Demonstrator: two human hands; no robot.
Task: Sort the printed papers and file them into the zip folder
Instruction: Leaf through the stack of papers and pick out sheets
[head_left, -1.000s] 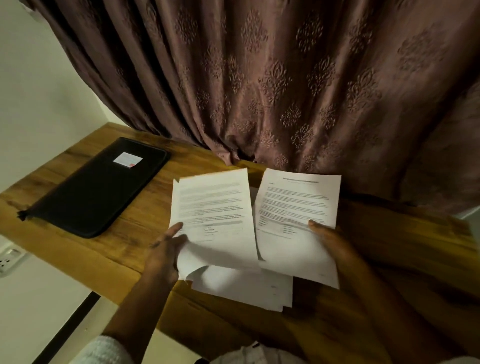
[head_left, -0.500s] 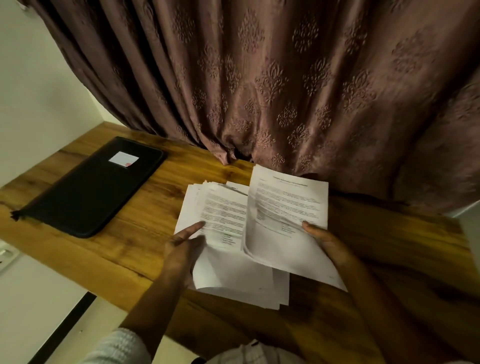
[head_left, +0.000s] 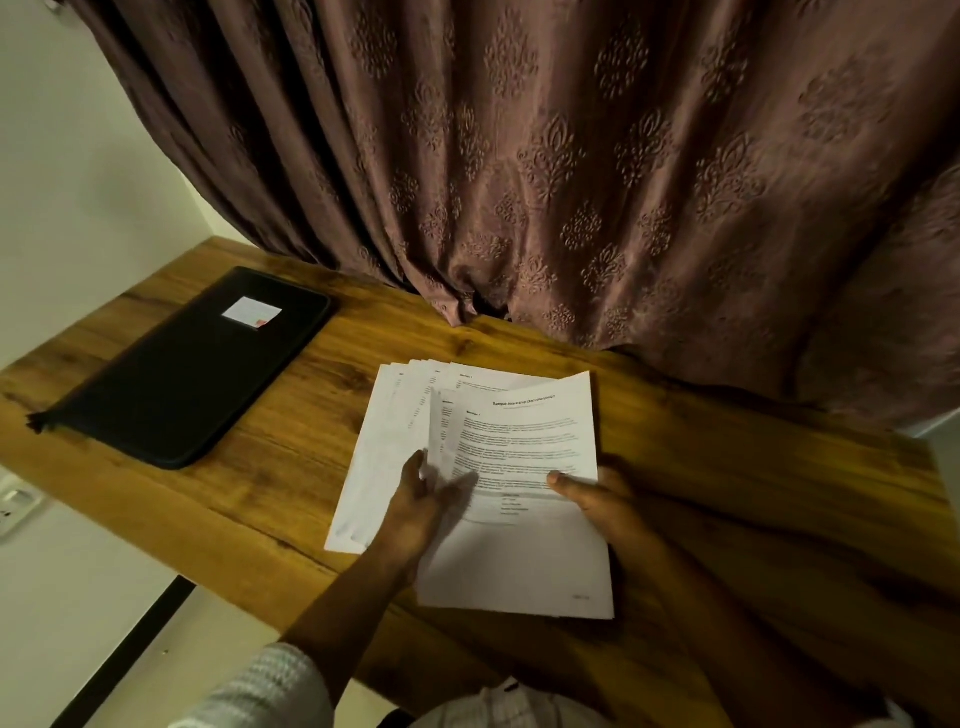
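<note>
Sheets (head_left: 384, 457) regathered on wooden desk (head_left: 291, 447) before curtain (head_left: 545, 182); right grip (head_left: 608, 504) pinches top sheet (head_left: 524, 561), left grip (head_left: 415, 514) released.

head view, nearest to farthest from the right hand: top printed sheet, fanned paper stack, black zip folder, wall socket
From the right hand:
1. White printed sheet, pinched in that hand.
2. Fanned stack of white papers, just left, under the sheet.
3. Flat black zip folder, far left on the wooden desk.
4. White wall socket, left edge, below the desk.
</note>
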